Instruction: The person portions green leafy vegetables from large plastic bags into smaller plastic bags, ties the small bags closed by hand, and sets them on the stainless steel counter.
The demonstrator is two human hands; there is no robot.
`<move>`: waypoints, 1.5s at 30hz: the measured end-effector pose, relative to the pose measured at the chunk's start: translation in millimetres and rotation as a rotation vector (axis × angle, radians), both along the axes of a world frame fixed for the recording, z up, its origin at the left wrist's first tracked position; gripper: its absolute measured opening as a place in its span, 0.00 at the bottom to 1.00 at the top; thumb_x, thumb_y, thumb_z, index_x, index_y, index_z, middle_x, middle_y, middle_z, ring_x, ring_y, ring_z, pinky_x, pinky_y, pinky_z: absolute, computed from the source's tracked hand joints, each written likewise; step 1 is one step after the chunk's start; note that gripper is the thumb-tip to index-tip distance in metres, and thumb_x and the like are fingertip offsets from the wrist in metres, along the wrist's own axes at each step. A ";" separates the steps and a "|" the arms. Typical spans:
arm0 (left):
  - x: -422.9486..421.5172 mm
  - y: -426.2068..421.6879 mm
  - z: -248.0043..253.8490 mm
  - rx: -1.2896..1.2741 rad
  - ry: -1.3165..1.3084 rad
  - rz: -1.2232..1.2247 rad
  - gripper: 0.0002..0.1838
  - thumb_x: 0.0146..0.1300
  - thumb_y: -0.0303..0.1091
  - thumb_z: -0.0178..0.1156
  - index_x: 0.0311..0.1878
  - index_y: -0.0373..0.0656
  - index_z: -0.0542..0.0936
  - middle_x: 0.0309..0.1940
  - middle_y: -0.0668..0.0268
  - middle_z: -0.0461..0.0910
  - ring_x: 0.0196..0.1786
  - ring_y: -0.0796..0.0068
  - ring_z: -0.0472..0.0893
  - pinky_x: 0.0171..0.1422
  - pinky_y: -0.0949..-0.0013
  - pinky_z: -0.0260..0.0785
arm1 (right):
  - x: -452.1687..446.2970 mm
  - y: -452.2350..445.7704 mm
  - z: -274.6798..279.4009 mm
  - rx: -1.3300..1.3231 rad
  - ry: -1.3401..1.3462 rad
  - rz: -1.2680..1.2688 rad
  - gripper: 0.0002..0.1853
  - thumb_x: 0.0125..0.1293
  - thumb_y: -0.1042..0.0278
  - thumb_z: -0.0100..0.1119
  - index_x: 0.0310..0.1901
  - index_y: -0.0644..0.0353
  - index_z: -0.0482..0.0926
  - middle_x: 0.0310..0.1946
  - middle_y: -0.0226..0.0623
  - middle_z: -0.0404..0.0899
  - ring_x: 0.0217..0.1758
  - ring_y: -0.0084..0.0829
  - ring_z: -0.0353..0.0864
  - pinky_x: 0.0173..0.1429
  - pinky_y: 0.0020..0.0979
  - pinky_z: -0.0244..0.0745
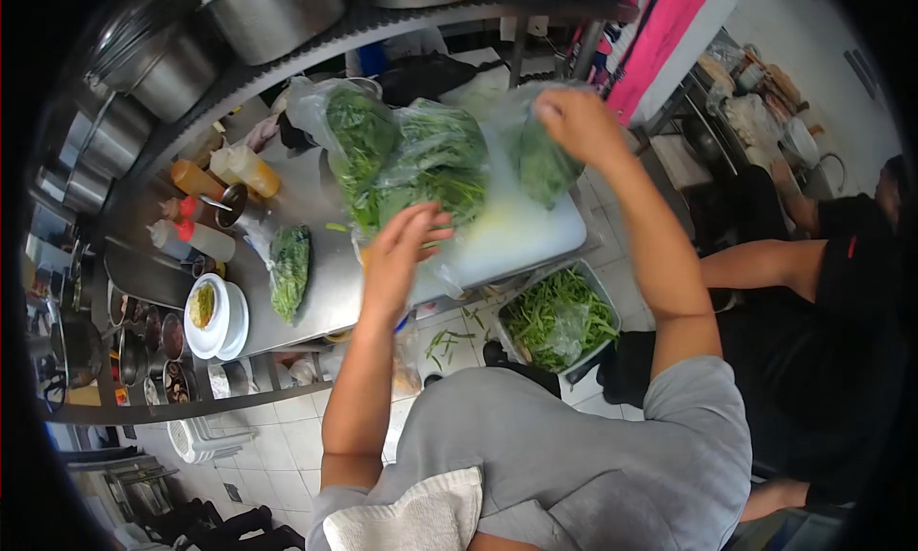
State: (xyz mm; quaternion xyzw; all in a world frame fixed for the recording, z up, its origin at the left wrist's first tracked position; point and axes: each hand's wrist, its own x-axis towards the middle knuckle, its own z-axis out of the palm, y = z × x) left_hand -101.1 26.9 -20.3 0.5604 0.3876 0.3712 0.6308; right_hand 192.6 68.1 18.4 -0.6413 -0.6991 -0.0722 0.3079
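While I stood at the stainless-steel surface (330, 288), it curved out before me beneath a shelf (273, 71) of metal pots (277, 20). Next in size came the white cutting board (550, 235) towards its right end, and on the floor just below sat a plastic bin (603, 294) heaped with cut green stems (550, 307); more scraps (445, 342) lay on the tiles beside it. Two bulging clear bags of leafy greens (440, 135) leaned together at the board's left side.

My hands were well apart. With my right hand (579, 125) I had the fingers curled tight on the top of another bag of greens (543, 168), which hung over the far right part of the board, blurred. My left hand (406, 250) was empty, its fingers loosely spread in front of the paired bags; I couldn't tell whether they touched the plastic.

Farther left lay a smaller green bundle in plastic (290, 274), near stacked white plates (233, 329) with some food (201, 305) on top. Behind those stood squeeze bottles (208, 241), some capped in red.
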 end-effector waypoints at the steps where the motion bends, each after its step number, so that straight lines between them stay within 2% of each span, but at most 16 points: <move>1: 22.5 -0.5 -0.5 -0.069 -0.031 -0.116 0.26 0.67 0.50 0.48 0.59 0.40 0.68 0.51 0.61 0.76 0.52 0.70 0.77 0.51 0.68 0.67 | -10.4 -18.5 -9.6 -0.056 0.036 -0.026 0.09 0.59 0.62 0.51 0.35 0.56 0.78 0.26 0.44 0.78 0.32 0.48 0.77 0.35 0.41 0.70; 5: 98.2 3.4 -5.0 -0.449 -0.142 -0.295 0.35 0.63 0.60 0.49 0.62 0.41 0.62 0.51 0.58 0.71 0.47 0.65 0.77 0.51 0.63 0.68 | -37.8 -64.4 -19.2 -0.177 0.174 -0.004 0.08 0.59 0.64 0.51 0.33 0.57 0.78 0.28 0.42 0.79 0.33 0.47 0.78 0.34 0.41 0.71; 7: 124.9 16.4 3.8 -0.467 -0.151 -0.312 0.35 0.59 0.64 0.51 0.55 0.40 0.70 0.42 0.60 0.74 0.42 0.67 0.77 0.46 0.63 0.68 | -38.3 -72.3 -17.1 -0.147 0.131 0.003 0.07 0.59 0.65 0.51 0.33 0.56 0.78 0.29 0.41 0.79 0.33 0.47 0.78 0.34 0.42 0.71; 10: 165.7 50.6 -4.6 -0.396 -0.091 -0.257 0.26 0.62 0.55 0.52 0.45 0.38 0.74 0.35 0.61 0.76 0.36 0.68 0.77 0.36 0.63 0.71 | -38.3 -82.1 -23.9 -0.101 0.030 -0.022 0.07 0.59 0.64 0.52 0.32 0.56 0.78 0.30 0.40 0.79 0.33 0.46 0.78 0.35 0.43 0.72; 15: 177.6 74.0 1.4 -0.111 0.016 -0.108 0.09 0.60 0.36 0.54 0.37 0.42 0.77 0.24 0.67 0.74 0.25 0.72 0.74 0.28 0.65 0.69 | -24.5 -100.7 -0.6 -0.051 0.043 -0.029 0.09 0.59 0.62 0.55 0.31 0.57 0.79 0.31 0.39 0.78 0.32 0.45 0.78 0.35 0.41 0.72; 23: 136.6 70.1 6.7 0.461 0.317 -0.039 0.11 0.59 0.37 0.55 0.34 0.37 0.76 0.19 0.65 0.73 0.20 0.74 0.73 0.20 0.68 0.65 | -9.4 -81.4 -2.8 -0.117 0.259 0.095 0.09 0.59 0.69 0.55 0.38 0.63 0.79 0.32 0.42 0.78 0.35 0.41 0.79 0.41 0.35 0.72; 28: 119.3 41.4 9.5 0.632 0.407 -0.162 0.12 0.61 0.37 0.55 0.38 0.37 0.79 0.25 0.56 0.78 0.26 0.70 0.77 0.33 0.66 0.68 | -18.3 -44.5 -62.4 -0.360 -0.028 0.337 0.14 0.56 0.65 0.58 0.44 0.58 0.79 0.50 0.44 0.73 0.51 0.45 0.75 0.53 0.37 0.71; 31: 104.8 19.7 27.1 0.602 0.410 -0.136 0.12 0.62 0.35 0.53 0.39 0.36 0.79 0.27 0.56 0.80 0.29 0.67 0.77 0.38 0.68 0.67 | -43.8 -54.0 -58.0 -1.024 -0.469 0.218 0.32 0.54 0.58 0.61 0.62 0.48 0.65 0.67 0.41 0.52 0.63 0.51 0.63 0.62 0.43 0.64; 34: 92.7 12.2 26.8 0.555 0.332 -0.093 0.13 0.59 0.35 0.57 0.44 0.38 0.78 0.36 0.56 0.80 0.35 0.63 0.78 0.40 0.68 0.68 | -39.3 -49.8 -110.5 -0.726 -0.362 0.182 0.32 0.55 0.56 0.59 0.63 0.47 0.64 0.66 0.41 0.53 0.61 0.51 0.65 0.61 0.42 0.65; 36: 81.7 -5.8 34.7 1.101 0.546 0.177 0.25 0.53 0.38 0.64 0.54 0.42 0.74 0.47 0.60 0.77 0.48 0.62 0.76 0.52 0.60 0.66 | -26.4 -30.0 -155.1 -0.592 -0.357 0.209 0.32 0.56 0.55 0.58 0.63 0.46 0.63 0.66 0.42 0.55 0.61 0.50 0.65 0.61 0.42 0.66; 38: 80.8 -37.0 41.3 1.265 0.610 0.005 0.30 0.49 0.39 0.67 0.57 0.45 0.71 0.48 0.61 0.75 0.51 0.62 0.74 0.57 0.53 0.61 | -16.7 -13.2 -183.3 -0.327 -0.334 0.268 0.32 0.56 0.53 0.56 0.63 0.45 0.63 0.64 0.44 0.58 0.60 0.47 0.66 0.61 0.41 0.66; 39: 81.1 -46.9 42.2 1.422 0.671 -0.173 0.36 0.45 0.41 0.69 0.60 0.47 0.68 0.49 0.63 0.74 0.55 0.62 0.71 0.62 0.45 0.57 | -35.2 -37.8 -105.2 -0.671 -0.175 0.264 0.34 0.55 0.49 0.57 0.64 0.47 0.62 0.64 0.45 0.59 0.61 0.45 0.66 0.61 0.42 0.65; 40: 79.7 -47.2 36.0 1.420 0.671 -0.169 0.36 0.45 0.41 0.69 0.60 0.47 0.68 0.49 0.63 0.74 0.55 0.62 0.71 0.62 0.45 0.57 | -42.5 -36.2 -85.4 -0.672 -0.178 0.266 0.34 0.55 0.49 0.57 0.64 0.47 0.62 0.64 0.45 0.59 0.61 0.45 0.66 0.61 0.42 0.65; 42: 76.2 -41.7 9.7 1.413 0.915 -0.358 0.39 0.41 0.43 0.70 0.60 0.49 0.68 0.41 0.66 0.75 0.54 0.65 0.71 0.66 0.38 0.46 | -52.1 -31.1 -65.6 -0.989 -0.658 0.211 0.37 0.53 0.46 0.58 0.64 0.49 0.62 0.65 0.43 0.58 0.63 0.46 0.65 0.62 0.42 0.64; 43: 73.6 -35.6 -1.9 1.502 0.963 -0.286 0.27 0.44 0.37 0.66 0.52 0.49 0.74 0.37 0.67 0.74 0.50 0.66 0.73 0.60 0.44 0.58 | -42.1 -31.9 -61.4 -0.999 -0.460 0.256 0.33 0.52 0.51 0.61 0.59 0.56 0.68 0.58 0.42 0.67 0.61 0.41 0.67 0.62 0.39 0.64; 45: 64.2 -27.9 4.9 1.421 1.009 -0.426 0.20 0.45 0.34 0.63 0.46 0.48 0.76 0.36 0.67 0.73 0.48 0.67 0.73 0.54 0.48 0.62 | -21.7 -40.8 -52.0 -0.930 -0.342 0.304 0.37 0.50 0.50 0.63 0.63 0.52 0.64 0.61 0.42 0.64 0.63 0.42 0.65 0.63 0.41 0.63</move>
